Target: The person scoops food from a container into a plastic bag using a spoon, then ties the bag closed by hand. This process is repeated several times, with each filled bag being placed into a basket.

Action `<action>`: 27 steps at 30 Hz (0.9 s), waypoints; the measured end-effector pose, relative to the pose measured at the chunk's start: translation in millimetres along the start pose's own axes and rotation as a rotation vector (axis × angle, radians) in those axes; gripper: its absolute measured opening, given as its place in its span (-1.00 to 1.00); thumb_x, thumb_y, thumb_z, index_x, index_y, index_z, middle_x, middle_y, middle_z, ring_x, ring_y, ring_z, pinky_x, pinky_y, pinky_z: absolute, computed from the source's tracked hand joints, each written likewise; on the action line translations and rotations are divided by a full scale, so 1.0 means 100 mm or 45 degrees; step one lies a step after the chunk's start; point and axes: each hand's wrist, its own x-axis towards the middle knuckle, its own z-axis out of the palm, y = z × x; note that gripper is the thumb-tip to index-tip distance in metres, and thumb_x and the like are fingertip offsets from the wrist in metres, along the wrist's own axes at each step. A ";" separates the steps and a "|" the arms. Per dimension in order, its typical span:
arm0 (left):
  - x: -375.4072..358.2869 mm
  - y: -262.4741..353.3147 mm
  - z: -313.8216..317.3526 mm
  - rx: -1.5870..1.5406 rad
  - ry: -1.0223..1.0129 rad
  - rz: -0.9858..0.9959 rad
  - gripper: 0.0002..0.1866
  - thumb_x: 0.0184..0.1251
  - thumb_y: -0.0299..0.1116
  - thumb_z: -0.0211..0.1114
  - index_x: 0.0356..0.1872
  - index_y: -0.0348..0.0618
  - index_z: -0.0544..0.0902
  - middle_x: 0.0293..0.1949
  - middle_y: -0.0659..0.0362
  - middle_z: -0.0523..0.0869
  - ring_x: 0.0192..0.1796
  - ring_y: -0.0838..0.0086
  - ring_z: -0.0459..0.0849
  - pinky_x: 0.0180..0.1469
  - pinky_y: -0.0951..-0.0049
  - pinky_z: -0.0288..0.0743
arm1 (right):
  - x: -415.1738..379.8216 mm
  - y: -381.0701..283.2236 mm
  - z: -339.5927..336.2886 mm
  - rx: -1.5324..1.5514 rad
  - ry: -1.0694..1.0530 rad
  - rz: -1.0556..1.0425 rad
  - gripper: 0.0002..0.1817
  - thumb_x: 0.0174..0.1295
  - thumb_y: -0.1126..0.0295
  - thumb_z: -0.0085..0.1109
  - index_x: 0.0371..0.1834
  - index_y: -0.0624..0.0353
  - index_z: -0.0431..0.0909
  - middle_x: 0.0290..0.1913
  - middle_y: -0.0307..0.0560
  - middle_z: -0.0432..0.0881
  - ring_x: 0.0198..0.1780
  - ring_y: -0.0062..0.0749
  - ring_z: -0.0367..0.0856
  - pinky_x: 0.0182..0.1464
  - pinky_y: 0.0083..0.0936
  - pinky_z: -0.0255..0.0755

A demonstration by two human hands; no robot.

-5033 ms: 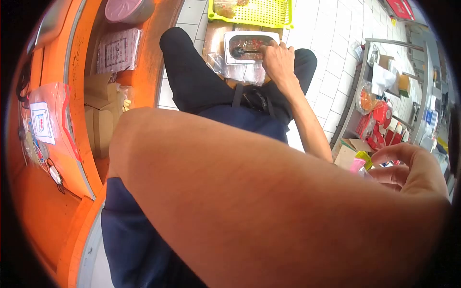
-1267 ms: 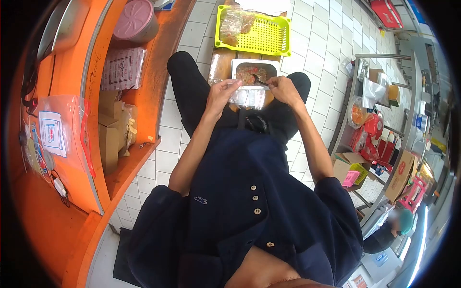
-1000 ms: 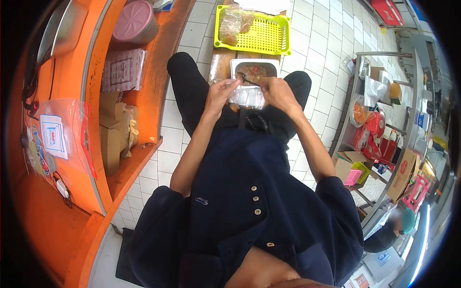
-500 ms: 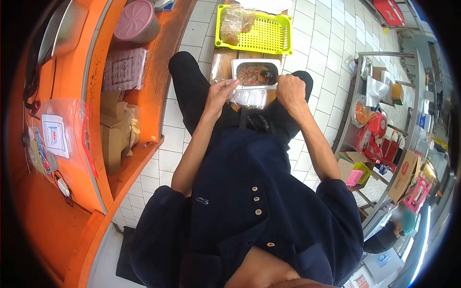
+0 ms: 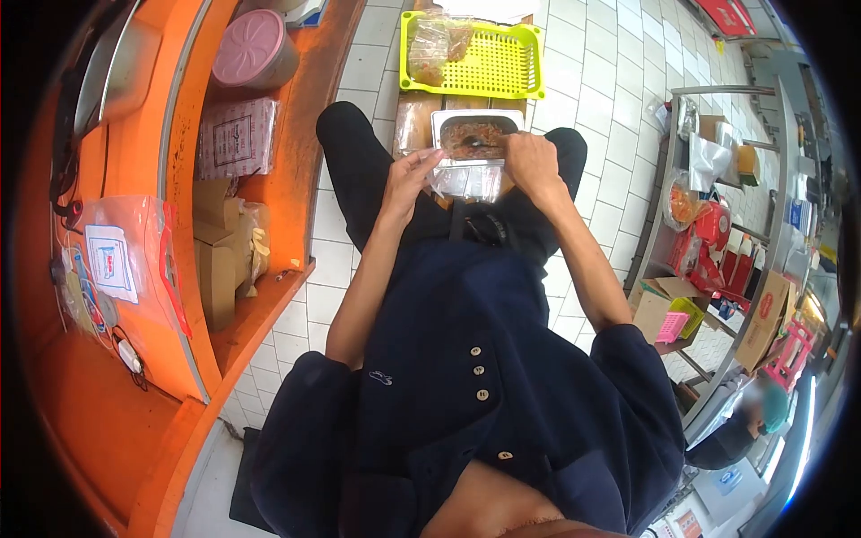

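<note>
A rectangular metal food container point(image 5: 478, 164) with a pale rim stands between my knees, holding a reddish-brown chopped food mix point(image 5: 489, 132). My right hand point(image 5: 533, 164) is closed on a spoon point(image 5: 480, 143), its dark bowl down in the mix. At the container's near left corner, the fingers of my left hand point(image 5: 413, 184) are pinched together; what they hold, if anything, is too small to make out. Clear plastic bags point(image 5: 466, 183) lie just in front of the container, close to my left fingertips.
Beyond the container sits a yellow-green basket point(image 5: 517, 65) with filled clear bags point(image 5: 430, 54). To the left are orange shelves point(image 5: 296, 117) with a pink-lidded tub point(image 5: 251, 47) and cardboard boxes point(image 5: 213, 269). A metal rack point(image 5: 717, 91) and a person in a green cap point(image 5: 773, 408) are at right.
My right hand has moved slightly left over the container's right edge, and the spoon has shifted left and lower in the mix. The left hand stays at the corner.
</note>
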 end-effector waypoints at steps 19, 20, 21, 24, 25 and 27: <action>-0.03 0.07 0.01 0.023 -0.024 0.014 -0.55 0.48 -0.21 0.42 0.15 -0.40 0.67 -0.06 0.15 0.79 -0.04 0.58 0.72 0.08 0.53 0.56 | 0.04 0.06 0.03 -0.056 -0.138 -0.008 -0.89 0.12 0.49 0.17 -0.41 0.22 0.70 -0.44 0.22 0.73 -0.30 0.09 0.79 -0.25 -0.07 0.64; -0.03 0.07 0.00 0.024 -0.018 0.017 -0.55 0.48 -0.21 0.42 0.15 -0.40 0.67 -0.06 0.15 0.79 -0.04 0.58 0.72 0.08 0.53 0.56 | 0.05 0.04 0.10 0.001 -0.151 -0.002 -0.87 0.13 0.49 0.16 -0.38 0.22 0.71 -0.44 0.22 0.73 -0.30 0.10 0.78 -0.24 -0.05 0.64; -0.03 0.06 -0.01 0.035 -0.017 0.022 -0.55 0.48 -0.21 0.42 0.15 -0.41 0.67 -0.07 0.16 0.78 -0.05 0.58 0.71 0.07 0.53 0.56 | 0.07 0.00 0.11 0.058 -0.166 0.001 -0.86 0.15 0.49 0.15 -0.36 0.22 0.72 -0.44 0.21 0.73 -0.29 0.11 0.78 -0.23 -0.03 0.64; -0.03 0.05 -0.03 0.052 -0.017 0.022 -0.56 0.47 -0.21 0.43 0.14 -0.41 0.67 -0.09 0.17 0.78 -0.07 0.59 0.70 0.05 0.54 0.57 | 0.05 -0.12 0.11 0.232 -0.089 -0.068 -0.81 0.18 0.48 0.12 -0.28 0.18 0.75 -0.43 0.19 0.74 -0.30 0.12 0.77 -0.23 -0.04 0.64; -0.02 0.05 -0.02 0.055 -0.026 0.024 -0.56 0.47 -0.22 0.43 0.14 -0.41 0.67 -0.10 0.17 0.77 -0.07 0.60 0.70 0.04 0.54 0.57 | 0.03 -0.13 0.09 0.233 -0.091 -0.064 -0.81 0.18 0.48 0.12 -0.28 0.18 0.75 -0.43 0.19 0.74 -0.30 0.12 0.77 -0.23 -0.04 0.64; -0.02 0.05 0.00 0.043 -0.017 0.029 -0.56 0.47 -0.22 0.43 0.14 -0.41 0.68 -0.10 0.17 0.77 -0.08 0.60 0.70 0.04 0.54 0.57 | 0.03 -0.15 0.06 0.262 -0.001 -0.027 -0.77 0.19 0.48 0.12 -0.20 0.13 0.77 -0.42 0.16 0.74 -0.30 0.11 0.77 -0.22 -0.04 0.64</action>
